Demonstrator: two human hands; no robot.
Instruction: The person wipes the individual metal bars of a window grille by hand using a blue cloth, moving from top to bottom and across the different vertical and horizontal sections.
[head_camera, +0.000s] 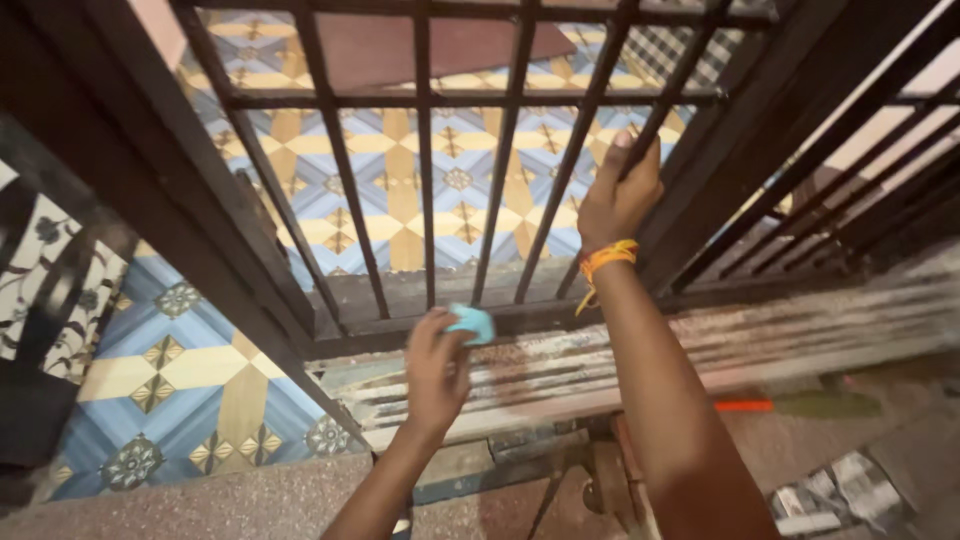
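two hands (435, 365) are counted, one blue cloth (472, 323), one barred metal gate (430, 200) and one orange wristband (608, 258).

From where I stand, the floor beyond is laid with patterned tiles (400, 190) in blue, yellow and cream, set in diamond and star shapes, and a dull red mat (400, 45) lies on them at the far end. Nearer, the tiles give way to a speckled pinkish stone floor (200, 505), and a worn, rust-streaked sill (800, 330) runs across between the two. At the left edge hangs a dark panel with a white flower pattern (45, 270), and warm light falls over everything.
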